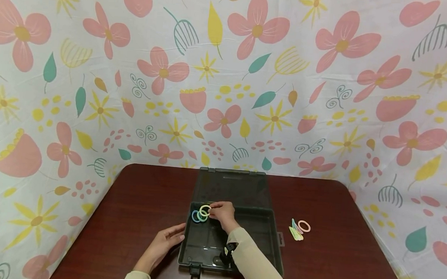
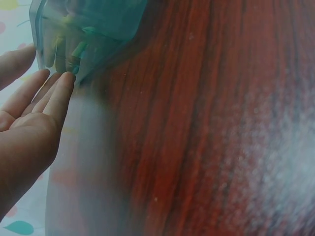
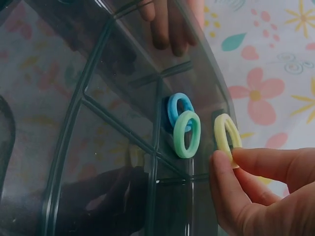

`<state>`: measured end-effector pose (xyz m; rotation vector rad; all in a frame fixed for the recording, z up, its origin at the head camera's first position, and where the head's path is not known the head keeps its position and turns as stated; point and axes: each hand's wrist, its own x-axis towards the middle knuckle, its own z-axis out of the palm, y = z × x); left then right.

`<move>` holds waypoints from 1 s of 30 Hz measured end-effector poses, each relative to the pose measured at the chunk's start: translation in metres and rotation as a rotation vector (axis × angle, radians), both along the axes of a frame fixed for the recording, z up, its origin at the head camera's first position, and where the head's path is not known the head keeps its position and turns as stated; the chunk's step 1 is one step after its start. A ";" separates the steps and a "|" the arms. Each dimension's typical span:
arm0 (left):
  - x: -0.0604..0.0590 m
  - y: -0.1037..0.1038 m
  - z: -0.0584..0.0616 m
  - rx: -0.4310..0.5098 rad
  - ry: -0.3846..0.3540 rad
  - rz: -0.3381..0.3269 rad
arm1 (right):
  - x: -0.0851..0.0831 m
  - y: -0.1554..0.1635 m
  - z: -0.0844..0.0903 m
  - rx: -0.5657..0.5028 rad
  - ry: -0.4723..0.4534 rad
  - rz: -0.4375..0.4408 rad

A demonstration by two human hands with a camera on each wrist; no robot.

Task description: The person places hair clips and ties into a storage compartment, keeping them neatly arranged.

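Note:
A dark see-through plastic box (image 1: 255, 225) lies on the table with its lid (image 1: 232, 188) folded back. Over its far left corner my right hand (image 1: 223, 214) pinches a yellow hair tie (image 3: 220, 135) between thumb and fingertips. Close by, inside the box, a green hair tie (image 3: 179, 137) overlaps a blue hair tie (image 3: 172, 113). Against the box's left wall, my left hand (image 1: 165, 242) rests with fingers fairly straight and fingertips at the plastic, as the left wrist view also shows.
Right of the box, a pink hair tie (image 1: 309, 226) lies beside several small hair clips (image 1: 296, 234) on the brown table (image 1: 323, 262). A latch (image 1: 195, 273) sticks out at the box's front edge. Flower-patterned cloth (image 1: 226, 93) stands behind and around the table.

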<state>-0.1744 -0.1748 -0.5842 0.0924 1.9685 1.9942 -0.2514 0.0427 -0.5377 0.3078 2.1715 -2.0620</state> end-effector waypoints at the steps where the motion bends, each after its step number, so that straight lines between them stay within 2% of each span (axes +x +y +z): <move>1: 0.000 0.000 0.001 0.003 0.001 0.000 | 0.000 0.000 -0.001 0.013 -0.002 -0.001; 21: 0.001 0.001 0.000 0.002 0.005 0.005 | 0.001 0.000 -0.006 0.165 -0.021 0.002; 30: 0.000 0.001 0.000 -0.009 0.001 0.002 | 0.001 0.001 -0.007 0.253 -0.013 0.037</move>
